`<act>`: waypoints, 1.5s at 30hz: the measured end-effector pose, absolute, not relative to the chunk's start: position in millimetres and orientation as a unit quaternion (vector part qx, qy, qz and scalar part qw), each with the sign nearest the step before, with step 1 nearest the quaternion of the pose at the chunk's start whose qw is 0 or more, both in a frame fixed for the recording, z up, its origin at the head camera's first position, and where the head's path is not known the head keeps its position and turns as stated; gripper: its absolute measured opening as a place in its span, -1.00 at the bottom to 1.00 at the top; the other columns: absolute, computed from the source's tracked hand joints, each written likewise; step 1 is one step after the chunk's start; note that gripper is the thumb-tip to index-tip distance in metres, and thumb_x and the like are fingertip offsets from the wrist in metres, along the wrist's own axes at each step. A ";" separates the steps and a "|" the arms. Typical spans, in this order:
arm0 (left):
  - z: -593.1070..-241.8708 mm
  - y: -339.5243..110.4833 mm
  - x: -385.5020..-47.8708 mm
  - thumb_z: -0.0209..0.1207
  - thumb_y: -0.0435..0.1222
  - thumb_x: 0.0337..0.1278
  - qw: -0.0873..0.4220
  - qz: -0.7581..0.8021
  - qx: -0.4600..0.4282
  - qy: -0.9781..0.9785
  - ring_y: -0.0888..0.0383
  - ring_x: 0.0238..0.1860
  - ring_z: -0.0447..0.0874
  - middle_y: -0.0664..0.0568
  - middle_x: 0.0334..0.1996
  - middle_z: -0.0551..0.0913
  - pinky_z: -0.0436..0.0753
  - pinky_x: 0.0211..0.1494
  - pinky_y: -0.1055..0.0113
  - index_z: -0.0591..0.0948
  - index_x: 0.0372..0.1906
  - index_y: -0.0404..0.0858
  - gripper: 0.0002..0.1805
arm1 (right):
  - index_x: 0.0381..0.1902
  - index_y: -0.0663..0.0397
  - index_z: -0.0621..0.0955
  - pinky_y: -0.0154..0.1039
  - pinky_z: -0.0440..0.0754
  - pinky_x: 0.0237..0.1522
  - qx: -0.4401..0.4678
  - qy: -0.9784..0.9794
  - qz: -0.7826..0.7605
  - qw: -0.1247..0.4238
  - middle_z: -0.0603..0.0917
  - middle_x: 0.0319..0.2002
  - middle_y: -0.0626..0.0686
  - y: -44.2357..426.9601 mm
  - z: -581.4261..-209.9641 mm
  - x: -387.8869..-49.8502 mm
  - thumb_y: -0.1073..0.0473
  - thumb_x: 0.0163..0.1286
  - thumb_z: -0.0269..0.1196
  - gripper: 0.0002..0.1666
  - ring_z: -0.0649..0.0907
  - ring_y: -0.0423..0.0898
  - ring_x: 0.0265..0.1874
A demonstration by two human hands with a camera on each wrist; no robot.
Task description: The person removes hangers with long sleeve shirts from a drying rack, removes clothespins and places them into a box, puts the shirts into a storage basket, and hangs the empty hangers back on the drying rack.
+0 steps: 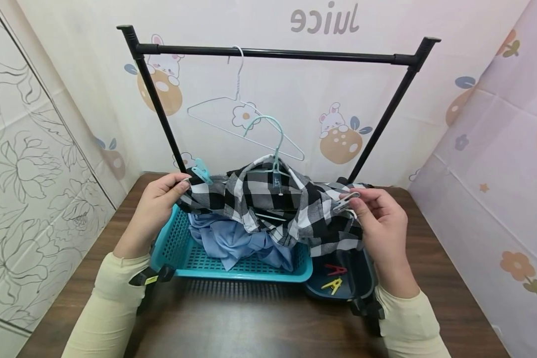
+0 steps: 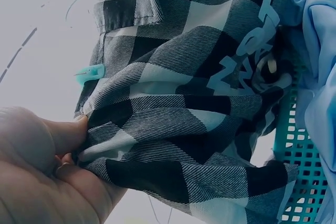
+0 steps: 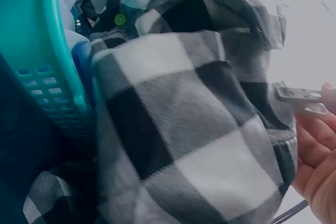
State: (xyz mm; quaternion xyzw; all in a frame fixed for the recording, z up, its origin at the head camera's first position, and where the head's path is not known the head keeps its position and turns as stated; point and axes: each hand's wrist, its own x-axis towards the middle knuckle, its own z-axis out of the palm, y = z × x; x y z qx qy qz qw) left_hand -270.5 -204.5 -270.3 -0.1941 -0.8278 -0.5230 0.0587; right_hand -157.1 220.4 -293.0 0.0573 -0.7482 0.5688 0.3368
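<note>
A black-and-white checked shirt [image 1: 319,204] is spread on a light-teal hanger [image 1: 279,134], whose hook stands up at the collar. My left hand [image 1: 161,200] pinches the shirt's edge between thumb and fingers at the left shoulder. Just beside those fingers, a turquoise clothespin [image 1: 201,171] is clipped to the fabric. On the other side, my right hand [image 1: 385,226] pinches a grey clothespin [image 1: 346,201] at the right shoulder. In the right wrist view that clothespin [image 3: 299,95] meets the shirt's edge; how firmly it bites is unclear.
A black rack [image 1: 277,53] stands behind, with a bare white wire hanger [image 1: 215,127] on its bar. Below the shirt are a teal basket [image 1: 232,276] with blue cloth [image 1: 237,243] and a dark tray [image 1: 315,291] with a red clothespin [image 1: 335,270] and a yellow one [image 1: 333,285].
</note>
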 end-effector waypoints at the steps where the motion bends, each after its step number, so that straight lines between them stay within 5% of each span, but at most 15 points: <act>1: -270.3 -204.2 -270.5 0.03 -0.13 0.60 0.059 -0.524 -0.194 -0.827 0.25 0.16 0.50 0.00 0.14 0.62 0.48 0.18 0.43 0.62 0.14 -0.29 -0.65 | 0.03 0.34 0.66 -0.46 0.68 -0.17 0.053 -0.733 0.583 0.346 0.82 -0.15 0.02 220.1 -292.6 -157.1 0.35 0.43 0.30 -0.75 0.75 -0.15 -0.23; 8: -271.5 -203.7 -271.9 0.02 -0.12 0.60 0.069 -0.525 -0.188 -0.827 0.27 0.18 0.52 -0.02 0.15 0.63 0.49 0.19 0.44 0.62 0.17 -0.32 -0.61 | 0.01 0.50 0.62 -0.40 0.70 -0.09 0.066 -0.629 0.661 0.404 0.81 -0.13 0.17 221.2 -289.6 -156.2 0.42 0.41 0.29 -0.73 0.78 -0.07 -0.16; 14: -272.5 -204.3 -272.5 0.03 -0.12 0.60 0.086 -0.532 -0.165 -0.826 0.28 0.15 0.52 0.02 0.10 0.65 0.48 0.18 0.44 0.62 0.17 -0.31 -0.62 | 0.06 0.49 0.62 -0.45 0.67 -0.19 0.123 -0.685 0.620 0.361 0.81 -0.11 0.13 232.6 -283.1 -146.9 0.57 0.36 0.25 -0.69 0.76 -0.11 -0.16; 21: -271.0 -202.9 -271.2 0.03 -0.13 0.59 0.092 -0.551 -0.145 -0.817 0.25 0.09 0.51 0.11 0.03 0.63 0.50 0.11 0.49 0.60 0.16 -0.37 -0.60 | 0.14 0.16 0.67 -0.48 0.63 -0.30 0.148 -0.835 0.472 0.241 0.79 -0.11 -0.02 246.8 -275.8 -138.3 0.48 0.37 0.31 -0.59 0.70 -0.18 -0.28; 26: -270.2 -201.9 -271.4 0.03 -0.13 0.59 0.093 -0.568 -0.146 -0.805 0.23 0.06 0.53 0.05 0.02 0.64 0.54 0.05 0.51 0.60 0.15 -0.39 -0.60 | 0.12 -0.04 0.68 -0.37 0.64 -0.34 0.141 -0.905 0.378 0.139 0.78 -0.17 -0.07 251.3 -274.9 -138.4 0.22 0.43 0.36 -0.68 0.67 -0.23 -0.32; 32: -271.2 -202.0 -272.2 0.02 -0.14 0.59 0.094 -0.577 -0.145 -0.798 0.23 0.08 0.54 0.04 0.02 0.64 0.56 0.05 0.50 0.61 0.12 -0.37 -0.62 | 0.15 -0.02 0.63 -0.26 0.71 -0.18 0.137 -0.933 0.332 -0.019 0.75 -0.11 -0.08 249.9 -280.9 -143.2 0.00 0.47 0.34 -0.62 0.70 -0.18 -0.16; 45: -273.0 -201.4 -274.2 0.04 -0.15 0.57 0.096 -0.601 -0.158 -0.777 0.24 -0.05 0.60 0.07 -0.05 0.66 0.63 -0.08 0.52 0.62 0.11 -0.36 -0.63 | 0.11 0.13 0.61 -0.16 0.74 -0.13 0.122 -0.923 0.323 -0.171 0.72 -0.22 -0.08 243.6 -298.4 -134.2 0.14 0.38 0.38 -0.61 0.69 -0.16 -0.19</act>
